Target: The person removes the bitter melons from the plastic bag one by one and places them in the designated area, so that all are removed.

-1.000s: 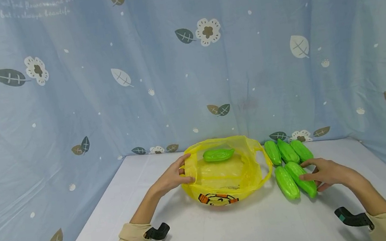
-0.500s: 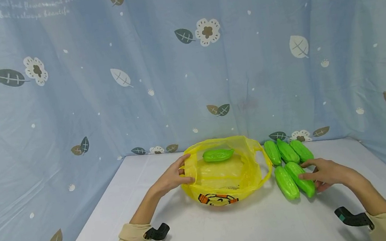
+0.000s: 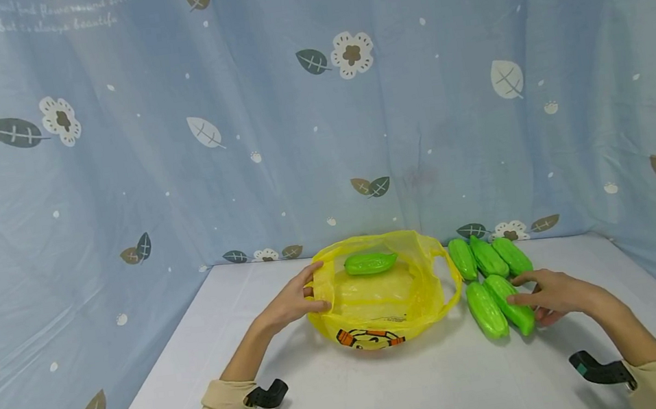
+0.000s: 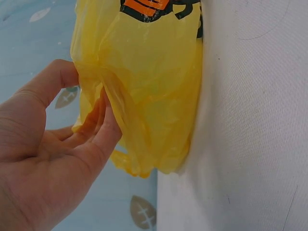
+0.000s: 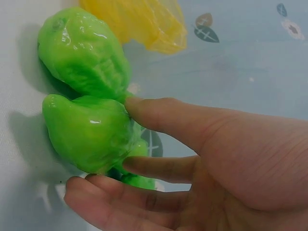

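My left hand (image 3: 294, 300) grips the left side of a yellow plastic bag (image 3: 373, 312). In the left wrist view, its thumb presses the film from outside and the fingers (image 4: 103, 130) go through the handle loop. One green bitter melon (image 3: 371, 263) lies inside the bag's wide mouth. On the right, my right hand (image 3: 557, 293) has its thumb and fingers on either side of another bitter melon (image 3: 512, 304), which rests on the table. The right wrist view shows the thumb at this melon's (image 5: 91, 134) upper side and the fingers below it.
A neighbouring bitter melon (image 3: 487, 310) lies just left of the one at my right hand. Several more, such as the melon (image 3: 463, 259) by the bag's right handle, lie behind. A patterned blue curtain (image 3: 318, 130) borders the white table (image 3: 391, 396).
The bitter melon at my right hand has shifted very slightly to the left at its near end. The left hand and the bag hold still.
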Demonstrator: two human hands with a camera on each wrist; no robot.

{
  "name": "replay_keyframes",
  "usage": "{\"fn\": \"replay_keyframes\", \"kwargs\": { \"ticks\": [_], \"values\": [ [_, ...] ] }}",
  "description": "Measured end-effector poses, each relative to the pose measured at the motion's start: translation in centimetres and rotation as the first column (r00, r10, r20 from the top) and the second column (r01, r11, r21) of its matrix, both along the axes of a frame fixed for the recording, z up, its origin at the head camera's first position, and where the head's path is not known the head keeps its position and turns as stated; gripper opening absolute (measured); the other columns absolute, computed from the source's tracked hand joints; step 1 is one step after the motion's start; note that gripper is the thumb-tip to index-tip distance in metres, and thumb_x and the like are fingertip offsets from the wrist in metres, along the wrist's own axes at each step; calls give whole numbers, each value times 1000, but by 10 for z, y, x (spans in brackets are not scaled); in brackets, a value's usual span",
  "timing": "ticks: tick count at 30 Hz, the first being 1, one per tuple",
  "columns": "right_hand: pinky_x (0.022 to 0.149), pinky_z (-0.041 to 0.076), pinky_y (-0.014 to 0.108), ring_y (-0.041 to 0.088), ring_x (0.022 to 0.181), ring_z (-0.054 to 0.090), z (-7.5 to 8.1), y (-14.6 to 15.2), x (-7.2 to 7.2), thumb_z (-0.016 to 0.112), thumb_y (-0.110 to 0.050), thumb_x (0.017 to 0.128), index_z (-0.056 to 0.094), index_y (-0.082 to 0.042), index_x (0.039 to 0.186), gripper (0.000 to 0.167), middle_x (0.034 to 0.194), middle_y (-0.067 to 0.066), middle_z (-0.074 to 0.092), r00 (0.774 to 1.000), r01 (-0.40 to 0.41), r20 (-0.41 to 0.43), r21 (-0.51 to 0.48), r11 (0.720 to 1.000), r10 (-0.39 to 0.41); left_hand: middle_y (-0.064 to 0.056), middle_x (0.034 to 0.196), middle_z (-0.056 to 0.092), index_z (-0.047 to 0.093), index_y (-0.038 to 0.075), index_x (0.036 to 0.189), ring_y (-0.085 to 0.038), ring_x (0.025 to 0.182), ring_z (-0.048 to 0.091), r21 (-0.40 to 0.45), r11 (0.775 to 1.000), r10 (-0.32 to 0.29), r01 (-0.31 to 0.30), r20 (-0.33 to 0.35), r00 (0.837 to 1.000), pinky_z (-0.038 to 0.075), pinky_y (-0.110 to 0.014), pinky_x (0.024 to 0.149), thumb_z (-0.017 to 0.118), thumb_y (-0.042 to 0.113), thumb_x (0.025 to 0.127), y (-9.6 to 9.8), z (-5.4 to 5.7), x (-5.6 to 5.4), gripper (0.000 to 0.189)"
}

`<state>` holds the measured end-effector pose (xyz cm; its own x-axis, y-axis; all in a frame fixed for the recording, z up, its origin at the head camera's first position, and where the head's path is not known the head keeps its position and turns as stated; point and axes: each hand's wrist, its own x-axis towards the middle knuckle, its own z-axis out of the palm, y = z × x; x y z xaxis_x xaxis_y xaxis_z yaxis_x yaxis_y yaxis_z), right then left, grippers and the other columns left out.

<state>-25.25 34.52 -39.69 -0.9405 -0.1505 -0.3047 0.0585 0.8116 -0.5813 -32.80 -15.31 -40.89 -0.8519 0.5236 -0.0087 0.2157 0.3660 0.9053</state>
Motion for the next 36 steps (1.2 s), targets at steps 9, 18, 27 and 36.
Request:
{"fn": "replay_keyframes", "kwargs": {
  "ticks": [9, 18, 27, 36],
  "values": [
    [63, 58, 35, 19, 74, 64, 5, 1, 2, 62, -43, 93, 40, 15, 139, 78, 87, 12, 65, 1000, -16, -17, 9, 1000, 16, -8, 156, 35, 19, 21, 157, -30, 128, 54, 1, 1000, 7, -7, 0, 1000, 50, -40, 98, 74, 16, 82, 0, -1, -1, 93],
    [64, 58, 38, 27, 89, 67, 11, 3, 1, 61, -45, 94, 43, 13, 138, 75, 113, 31, 64, 997, -29, -72, 67, 997, 34, -7, 156, 34, 17, 21, 158, -30, 128, 54, 3, 1000, 0, 0, 3, 1000, 50, -41, 98, 75, 18, 82, 0, -2, -2, 95],
    [69, 56, 42, 40, 101, 64, 14, 2, 1, 59, -43, 95, 46, 12, 136, 70, 118, 33, 61, 983, -57, -168, 95, 994, 73, -7, 156, 34, 17, 21, 158, -30, 130, 53, 2, 1000, -15, 15, -8, 1000, 50, -42, 100, 74, 18, 83, 0, -1, -3, 94],
    [77, 54, 52, 51, 111, 57, 14, -1, -2, 58, -44, 96, 50, 9, 135, 66, 125, 37, 56, 961, -57, -262, 139, 989, 92, -8, 156, 35, 17, 20, 158, -31, 130, 53, 14, 1000, -19, 19, 2, 1000, 50, -40, 100, 74, 17, 82, 0, -1, -2, 95]
  ]
}}
